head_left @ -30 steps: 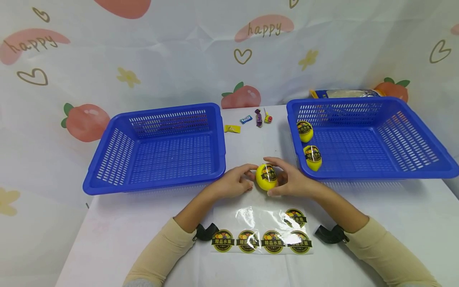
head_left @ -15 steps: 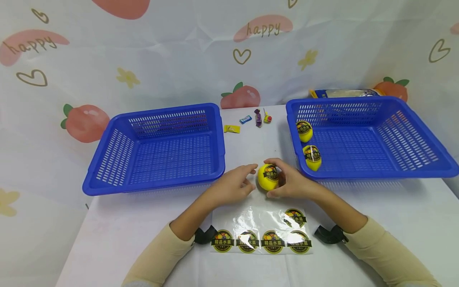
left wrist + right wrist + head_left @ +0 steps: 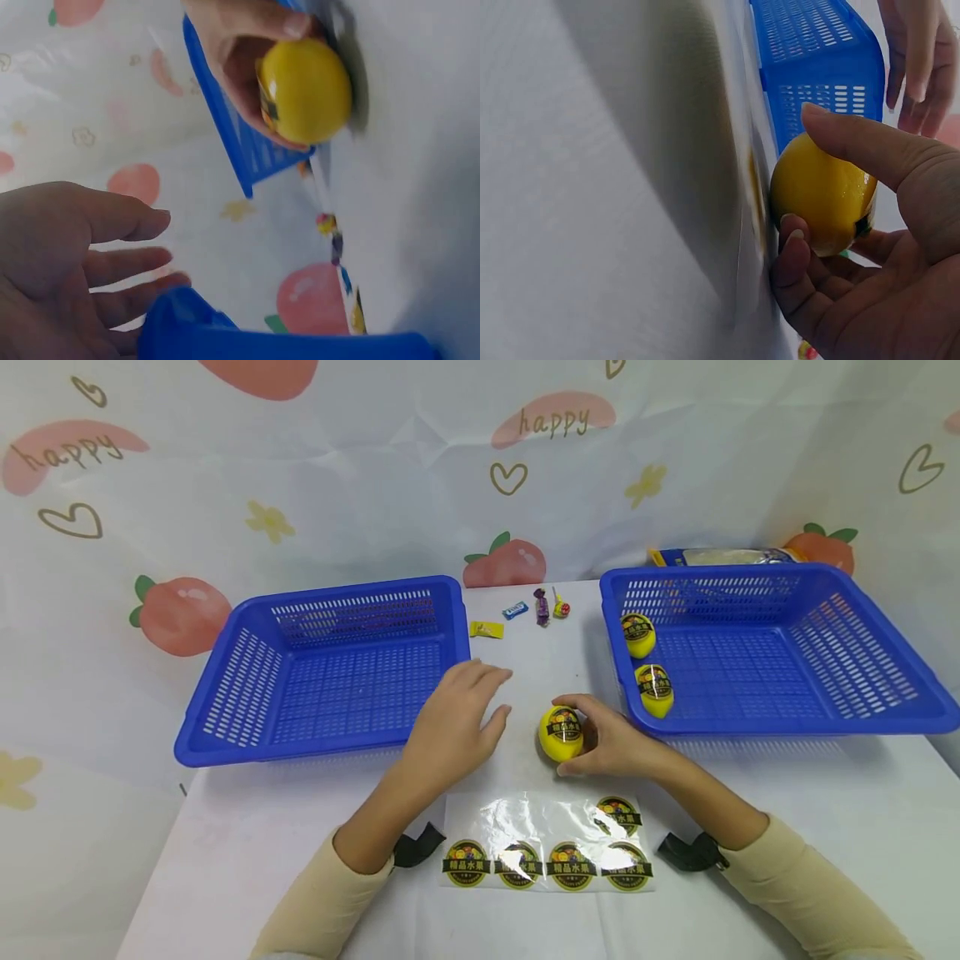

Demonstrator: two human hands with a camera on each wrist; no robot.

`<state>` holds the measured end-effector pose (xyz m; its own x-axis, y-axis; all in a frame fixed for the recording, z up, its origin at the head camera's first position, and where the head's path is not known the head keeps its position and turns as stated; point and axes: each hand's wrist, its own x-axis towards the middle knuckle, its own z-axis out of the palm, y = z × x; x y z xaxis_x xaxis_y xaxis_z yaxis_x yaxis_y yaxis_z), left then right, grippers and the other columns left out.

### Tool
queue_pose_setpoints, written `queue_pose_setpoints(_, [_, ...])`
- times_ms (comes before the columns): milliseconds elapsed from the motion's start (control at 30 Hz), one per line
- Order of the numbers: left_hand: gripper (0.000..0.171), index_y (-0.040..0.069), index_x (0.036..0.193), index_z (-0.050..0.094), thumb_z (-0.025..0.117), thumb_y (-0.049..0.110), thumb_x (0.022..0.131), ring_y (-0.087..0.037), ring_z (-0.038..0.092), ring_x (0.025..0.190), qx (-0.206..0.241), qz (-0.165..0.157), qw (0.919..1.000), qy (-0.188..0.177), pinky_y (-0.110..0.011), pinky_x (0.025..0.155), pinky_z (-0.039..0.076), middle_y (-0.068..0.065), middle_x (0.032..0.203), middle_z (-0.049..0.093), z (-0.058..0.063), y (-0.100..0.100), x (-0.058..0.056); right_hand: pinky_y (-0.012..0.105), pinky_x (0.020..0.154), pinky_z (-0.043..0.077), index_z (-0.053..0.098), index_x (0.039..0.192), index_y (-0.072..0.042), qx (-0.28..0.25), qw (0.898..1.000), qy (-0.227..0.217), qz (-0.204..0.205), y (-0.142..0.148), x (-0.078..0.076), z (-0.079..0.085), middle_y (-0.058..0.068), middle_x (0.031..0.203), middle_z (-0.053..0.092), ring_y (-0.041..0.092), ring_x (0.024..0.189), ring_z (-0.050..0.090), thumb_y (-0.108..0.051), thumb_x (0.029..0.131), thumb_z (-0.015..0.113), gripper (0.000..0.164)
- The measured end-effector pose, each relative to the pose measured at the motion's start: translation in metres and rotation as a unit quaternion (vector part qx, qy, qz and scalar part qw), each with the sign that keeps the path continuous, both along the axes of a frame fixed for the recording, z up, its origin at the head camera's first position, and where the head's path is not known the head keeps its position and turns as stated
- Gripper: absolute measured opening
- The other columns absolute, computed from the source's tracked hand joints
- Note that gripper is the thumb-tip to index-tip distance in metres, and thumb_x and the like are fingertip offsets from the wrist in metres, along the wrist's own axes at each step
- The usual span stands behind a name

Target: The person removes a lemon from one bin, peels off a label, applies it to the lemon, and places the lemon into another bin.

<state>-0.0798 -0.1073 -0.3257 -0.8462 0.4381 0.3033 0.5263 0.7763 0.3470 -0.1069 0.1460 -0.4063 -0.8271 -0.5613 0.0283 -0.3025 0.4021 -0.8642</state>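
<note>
My right hand [image 3: 611, 739] grips a yellow lemon [image 3: 557, 745] from its right side, thumb and fingers curled round it. A round black-and-gold label [image 3: 564, 725] sits on the lemon's upper face. In the right wrist view the lemon [image 3: 817, 191] is between the thumb and curled fingertips, close over the white table. My left hand [image 3: 453, 718] is held apart from it, beside the right rim of the left basket, with fingers spread and nothing in them. The left wrist view shows that same hand [image 3: 82, 262] with loose, separated fingers.
The left blue basket [image 3: 322, 747] holds nothing. Two labelled lemons, a rear one [image 3: 641, 647] and a nearer one [image 3: 660, 703], lie in the right blue basket [image 3: 750, 725]. A clear label sheet [image 3: 540, 810] lies in front. Small wrapped sweets [image 3: 542, 607] lie at the back.
My left hand has let go of the lemon and moved up and left toward the left basket. The right hand still holds the lemon, which has shifted slightly right.
</note>
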Motion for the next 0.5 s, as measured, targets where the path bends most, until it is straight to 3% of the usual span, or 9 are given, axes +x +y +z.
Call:
queue_pose_setpoints(100, [0.053,0.0,0.14,0.054,0.069,0.02,0.095,-0.038,0.038,0.14,-0.03,0.047,0.9985,0.001,-0.046,0.117,0.027,-0.018,0.139,0.055,-0.002,-0.007,-0.008,0.029,0.069,0.053,0.045,0.141,0.004,0.001,1.0,-0.001,0.0,-0.001,0.001,0.0,0.02,0.126,0.053,0.02,0.079,0.058,-0.007,0.068,0.092,0.088])
queue_pose_setpoints(233, [0.076,-0.003,0.152,0.035,0.068,0.036,0.095,-0.041,0.027,0.145,-0.088,0.09,0.99,-0.064,-0.049,0.118,0.023,-0.022,0.156,0.034,-0.008,-0.012,-0.017,0.029,0.068,0.053,0.045,0.141,0.005,0.001,1.0,0.007,0.003,-0.001,0.001,0.0,0.02,0.125,0.053,0.02,0.079,0.057,-0.007,0.068,0.092,0.087])
queue_pose_setpoints(333, [0.087,-0.002,0.156,0.024,0.066,0.043,0.095,-0.039,0.026,0.146,-0.115,0.099,0.983,-0.104,-0.048,0.116,0.026,-0.02,0.163,0.018,-0.012,-0.012,-0.02,0.029,0.067,0.052,0.046,0.141,0.005,0.011,1.0,0.019,0.009,-0.001,0.003,0.001,0.019,0.125,0.053,0.019,0.078,0.055,-0.009,0.068,0.093,0.087])
queue_pose_setpoints(500, [0.089,-0.002,0.158,0.02,0.065,0.043,0.096,-0.036,0.032,0.144,-0.119,0.1,0.9819,-0.109,-0.048,0.113,0.033,-0.018,0.165,0.014,-0.015,-0.011,-0.021,0.028,0.067,0.052,0.047,0.142,0.002,0.041,0.998,0.037,0.021,-0.003,0.009,0.006,0.014,0.123,0.054,0.017,0.079,0.055,-0.013,0.068,0.093,0.088])
